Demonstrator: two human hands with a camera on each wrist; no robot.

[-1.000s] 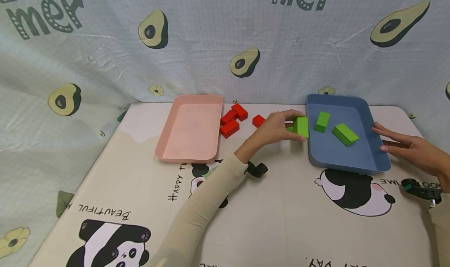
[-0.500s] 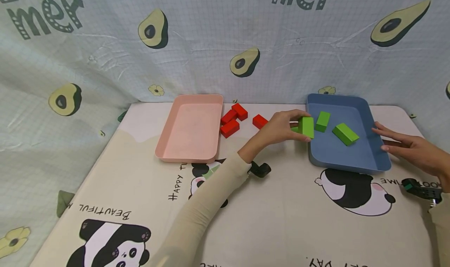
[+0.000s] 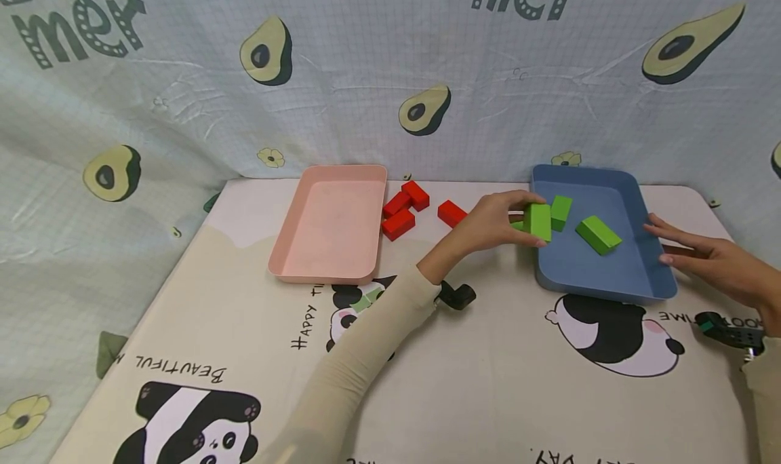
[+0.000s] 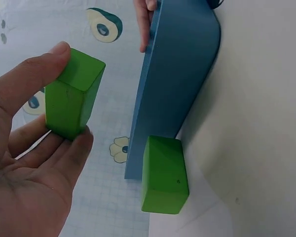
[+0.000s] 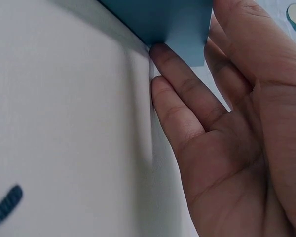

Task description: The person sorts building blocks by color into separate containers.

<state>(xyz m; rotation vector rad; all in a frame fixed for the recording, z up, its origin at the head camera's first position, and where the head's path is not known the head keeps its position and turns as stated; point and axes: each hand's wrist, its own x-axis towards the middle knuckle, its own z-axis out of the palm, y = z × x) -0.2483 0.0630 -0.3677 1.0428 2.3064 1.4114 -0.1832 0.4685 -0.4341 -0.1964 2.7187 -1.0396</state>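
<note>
In the head view, your left hand [image 3: 499, 224] pinches a smooth, boxy green block [image 3: 537, 222] at the rim of the blue tray [image 3: 607, 274]; two green blocks [image 3: 598, 235] lie past that hand. Your right hand [image 3: 720, 255], fingers [image 3: 677, 233] outstretched, touches the opposite side.

In the left wrist view, air separates held block from tray edge, another block [image 4: 165, 175] below.

In the right wrist view, fingers meet smooth tray wall.

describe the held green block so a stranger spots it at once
Find the blue rectangular tray at right. At its left edge, the left hand pinches a green rectangular block. Two green blocks lie inside, another beside the tray; only this one is held.
</note>
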